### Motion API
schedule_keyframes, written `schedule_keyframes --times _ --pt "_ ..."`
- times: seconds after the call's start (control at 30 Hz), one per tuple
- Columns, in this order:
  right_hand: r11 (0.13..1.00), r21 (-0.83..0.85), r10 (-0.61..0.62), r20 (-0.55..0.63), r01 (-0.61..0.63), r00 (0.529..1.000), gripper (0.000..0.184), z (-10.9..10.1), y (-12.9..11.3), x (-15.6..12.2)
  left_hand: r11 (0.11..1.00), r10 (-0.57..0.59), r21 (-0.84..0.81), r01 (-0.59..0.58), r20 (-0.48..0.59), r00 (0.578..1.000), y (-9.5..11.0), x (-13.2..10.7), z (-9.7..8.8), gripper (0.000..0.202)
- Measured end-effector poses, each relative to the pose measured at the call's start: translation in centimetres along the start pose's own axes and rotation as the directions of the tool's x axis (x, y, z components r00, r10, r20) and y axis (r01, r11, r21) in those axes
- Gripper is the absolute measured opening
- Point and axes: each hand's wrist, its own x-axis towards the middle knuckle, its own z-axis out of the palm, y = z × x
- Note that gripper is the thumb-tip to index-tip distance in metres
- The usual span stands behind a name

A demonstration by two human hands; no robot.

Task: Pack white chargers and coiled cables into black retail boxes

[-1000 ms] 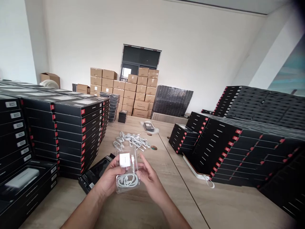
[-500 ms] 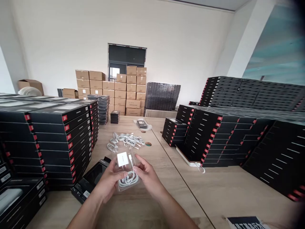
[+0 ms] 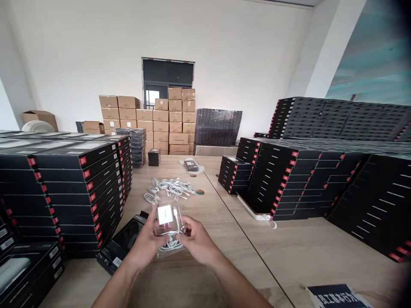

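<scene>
My left hand (image 3: 146,244) and my right hand (image 3: 195,241) hold a clear plastic tray (image 3: 167,222) between them above the wooden table (image 3: 224,239). The tray carries a white charger block (image 3: 165,214) at its top and a coiled white cable (image 3: 170,244) below. Both hands have their fingers curled round the tray's lower half, the right thumb pressing on its front. An open black box (image 3: 123,241) lies on the table just left of my left hand.
Tall stacks of black boxes with red tabs stand at the left (image 3: 80,184) and right (image 3: 305,179). A heap of white cables (image 3: 170,188) lies further back on the table. Brown cartons (image 3: 160,124) and dark trays (image 3: 218,126) line the far wall. A printed sheet (image 3: 337,296) lies near right.
My right hand has closed in onto the tray's front, covering part of the coiled cable. The view has swung slightly right and the tray sits a little higher.
</scene>
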Motion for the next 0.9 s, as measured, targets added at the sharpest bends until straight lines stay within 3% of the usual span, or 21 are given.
schedule_keyframes --times 0.23,0.37,0.43,0.47,0.53,0.6,0.63,0.7,0.77,0.83,0.9 --pt "0.984 0.175 -0.009 -0.061 0.020 0.998 0.040 -0.6 0.4 0.2 0.996 -0.080 -0.039 0.081 0.034 0.996 0.4 -0.2 0.0 0.116" --pt "0.952 0.301 0.105 -0.167 -0.051 0.980 0.055 -0.5 0.4 0.5 0.987 -0.158 -0.004 0.162 0.197 0.968 0.7 -0.7 0.6 0.103" --pt "0.934 0.350 0.143 -0.159 -0.080 0.977 0.059 -0.9 0.4 0.6 0.983 -0.180 0.077 0.166 0.263 0.948 1.0 -0.7 0.3 0.093" --pt "0.928 0.363 0.149 -0.154 -0.084 0.977 0.056 -1.2 0.5 0.7 0.980 -0.172 0.138 0.141 0.241 0.955 1.2 -0.7 -0.1 0.088" --pt "0.915 0.395 0.165 -0.188 -0.080 0.968 0.045 -1.9 0.7 0.9 0.943 -0.064 0.332 0.039 0.066 0.996 1.5 -0.2 -1.5 0.080" --pt "0.901 0.428 0.194 -0.253 -0.070 0.948 0.038 -2.5 0.8 1.2 0.772 0.145 0.634 -0.029 -0.132 0.981 1.5 0.4 -3.2 0.073" --pt "0.895 0.441 0.207 -0.282 -0.065 0.937 0.036 -2.8 0.9 1.3 0.613 0.218 0.790 -0.004 -0.164 0.962 1.4 0.7 -4.0 0.071" --pt "0.888 0.457 0.217 -0.317 -0.052 0.923 0.033 -3.2 1.0 1.6 0.267 0.233 0.958 0.102 -0.167 0.958 0.7 1.2 -5.1 0.069" --pt "0.883 0.468 0.220 -0.336 -0.041 0.916 0.032 -3.4 1.0 1.7 0.002 0.174 0.981 0.195 -0.193 0.966 -0.2 1.5 -5.4 0.071" --pt "0.876 0.481 0.227 -0.347 -0.035 0.910 0.031 -3.5 1.0 1.7 -0.143 0.146 0.955 0.260 -0.239 0.960 -0.8 1.6 -5.1 0.067" --pt "0.869 0.494 0.233 -0.354 -0.031 0.906 0.031 -3.6 1.0 1.6 -0.192 0.161 0.930 0.314 -0.285 0.945 -1.0 1.8 -4.7 0.063"
